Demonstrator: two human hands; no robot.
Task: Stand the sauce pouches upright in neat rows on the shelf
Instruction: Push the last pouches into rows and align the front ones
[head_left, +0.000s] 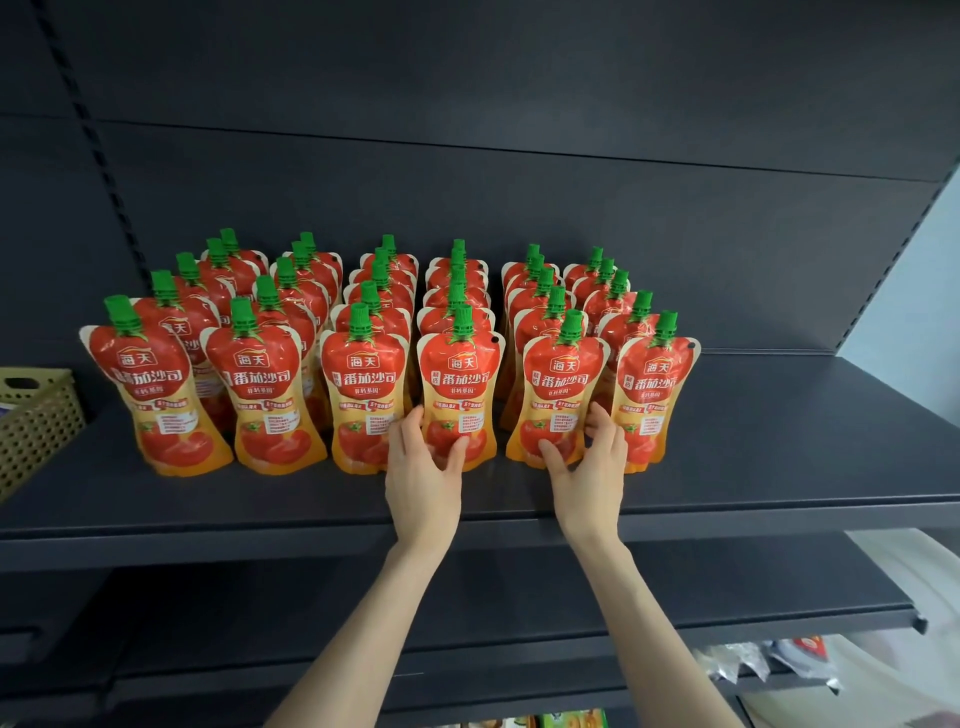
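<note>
Red and orange sauce pouches with green caps stand upright in several rows running back on the dark shelf (779, 457). My left hand (423, 478) grips the lower part of the front pouch of the fourth row (460, 384), thumb on its front and fingers behind its left edge. My right hand (592, 467) holds the front pouch of the fifth row (558, 389) at its lower right, thumb across its front. The front pouch of the sixth row (652, 395) stands just right of that hand. Both held pouches are upright with their bases on the shelf.
A beige perforated basket (36, 421) sits at the shelf's left end. The shelf's right part is bare up to a slanted side bracket (883, 270). A lower dark shelf (519, 597) lies beneath, with packaged goods (769, 660) at the bottom right.
</note>
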